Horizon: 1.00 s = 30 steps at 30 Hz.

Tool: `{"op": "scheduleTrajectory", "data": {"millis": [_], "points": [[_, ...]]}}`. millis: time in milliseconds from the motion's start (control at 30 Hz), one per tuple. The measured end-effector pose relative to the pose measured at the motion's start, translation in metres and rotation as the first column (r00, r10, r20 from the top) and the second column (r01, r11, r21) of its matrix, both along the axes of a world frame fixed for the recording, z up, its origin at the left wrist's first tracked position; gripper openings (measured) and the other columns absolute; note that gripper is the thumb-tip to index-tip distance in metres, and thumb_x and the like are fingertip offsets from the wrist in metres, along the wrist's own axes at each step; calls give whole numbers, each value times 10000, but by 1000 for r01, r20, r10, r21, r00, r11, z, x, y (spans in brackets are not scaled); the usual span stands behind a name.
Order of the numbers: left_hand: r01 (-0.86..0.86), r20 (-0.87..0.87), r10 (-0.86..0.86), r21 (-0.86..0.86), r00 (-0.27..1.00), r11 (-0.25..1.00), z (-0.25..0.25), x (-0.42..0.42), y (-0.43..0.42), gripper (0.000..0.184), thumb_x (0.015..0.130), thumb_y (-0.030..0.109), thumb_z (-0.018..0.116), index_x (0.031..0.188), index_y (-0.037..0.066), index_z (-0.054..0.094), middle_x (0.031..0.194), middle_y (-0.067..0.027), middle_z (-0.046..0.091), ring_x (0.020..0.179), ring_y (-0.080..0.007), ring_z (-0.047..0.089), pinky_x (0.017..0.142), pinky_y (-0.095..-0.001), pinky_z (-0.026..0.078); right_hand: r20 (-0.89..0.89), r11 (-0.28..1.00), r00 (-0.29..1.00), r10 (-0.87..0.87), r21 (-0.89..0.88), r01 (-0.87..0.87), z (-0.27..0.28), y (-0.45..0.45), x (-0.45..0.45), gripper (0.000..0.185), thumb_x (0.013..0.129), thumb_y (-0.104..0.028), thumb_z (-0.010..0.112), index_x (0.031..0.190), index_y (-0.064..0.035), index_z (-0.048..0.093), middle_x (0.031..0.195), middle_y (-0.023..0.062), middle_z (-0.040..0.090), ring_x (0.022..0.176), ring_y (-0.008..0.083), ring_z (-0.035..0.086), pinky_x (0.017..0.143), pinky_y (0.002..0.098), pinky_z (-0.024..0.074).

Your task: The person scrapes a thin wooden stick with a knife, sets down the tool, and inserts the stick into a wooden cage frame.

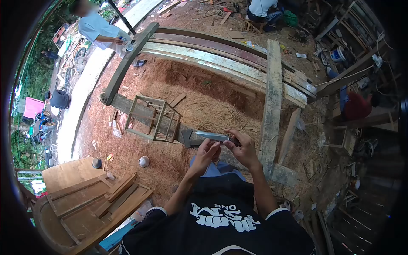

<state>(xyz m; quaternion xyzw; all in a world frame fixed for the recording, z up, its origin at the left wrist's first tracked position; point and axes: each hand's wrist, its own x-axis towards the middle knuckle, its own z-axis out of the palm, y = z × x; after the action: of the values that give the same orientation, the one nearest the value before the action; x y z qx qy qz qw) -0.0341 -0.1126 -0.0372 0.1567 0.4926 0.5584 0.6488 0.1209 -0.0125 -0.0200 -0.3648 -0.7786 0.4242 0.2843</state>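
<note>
In front of my chest I hold a knife (211,136), its pale blade pointing left. My right hand (243,149) is closed around its dark handle end. My left hand (206,154) pinches at the lower edge of the blade, with its fingertips partly hidden. Just left of the blade, a dark flat-headed tool (187,138) lies on the long plank (127,107); its kind is unclear. Farther left, a small open wooden frame (157,121) stands over the same plank.
Long boards (208,57) rest across beams ahead, and a thick beam (270,102) runs at my right. Wooden panels (76,208) lie at lower left. Sawdust (204,93) covers the ground. One person (100,32) stands upper left; others sit farther off.
</note>
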Motion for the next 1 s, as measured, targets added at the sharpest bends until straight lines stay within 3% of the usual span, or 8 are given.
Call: {"op": "scheduleTrajectory", "data": {"millis": [100,167,267,500,667,800,900,1000], "points": [[59,41,-62,76,997,995,-6,-11,-8,166,1049,201,544,1113,51,574,734,50,444,599,-38,349,534,-227,277,-9,998,1000,25,54,-25,1,-11,-3,407,895,-405,723,1114,-62,696,739,76,608,680,232,562,665,367,457],[76,34,-80,100,996,992,-4,-17,-16,183,1047,210,545,1095,41,594,712,55,446,577,-38,346,531,-230,274,82,999,996,35,33,-38,3,-22,-7,402,884,-414,720,1068,-56,708,844,101,680,742,278,626,721,388,477],[51,-59,-46,74,997,996,0,-31,-27,252,1039,212,565,1189,14,604,707,57,449,578,-29,346,526,-222,265,132,998,991,38,50,-45,5,-37,-20,398,878,-419,719,1010,-44,721,893,114,718,764,305,653,744,398,488],[-79,28,75,183,997,980,3,-67,-75,414,1040,212,570,1386,-14,539,701,69,447,584,-25,324,532,-219,259,132,985,981,139,85,-151,29,-74,-64,405,878,-422,716,992,-34,723,884,123,715,759,302,648,740,399,484],[-122,18,121,89,993,989,38,-79,-105,416,1034,162,566,1410,-12,523,782,71,484,634,-13,348,547,-197,264,70,943,982,176,274,-189,34,-96,-80,389,818,-400,772,962,-41,730,830,102,695,751,292,646,739,392,469],[-58,-13,60,113,998,992,45,-88,-130,396,1030,130,560,1406,6,540,832,65,520,657,-2,365,553,-178,277,50,900,986,160,402,-167,34,-112,-86,388,770,-380,818,938,-40,735,810,89,701,736,274,656,732,382,465],[-60,-2,60,80,998,995,48,-91,-139,383,1027,119,558,1398,22,555,827,58,536,617,-2,354,526,-176,270,35,894,995,89,439,-95,32,-120,-84,359,782,-381,810,888,-46,738,797,68,704,741,257,666,703,376,473],[-69,74,63,76,995,995,37,-97,-157,372,1023,110,562,1386,31,566,819,42,558,574,-2,341,495,-180,253,89,916,972,-217,362,171,17,-101,-56,366,859,-416,746,876,-51,727,735,75,660,661,258,632,630,389,464]]}}
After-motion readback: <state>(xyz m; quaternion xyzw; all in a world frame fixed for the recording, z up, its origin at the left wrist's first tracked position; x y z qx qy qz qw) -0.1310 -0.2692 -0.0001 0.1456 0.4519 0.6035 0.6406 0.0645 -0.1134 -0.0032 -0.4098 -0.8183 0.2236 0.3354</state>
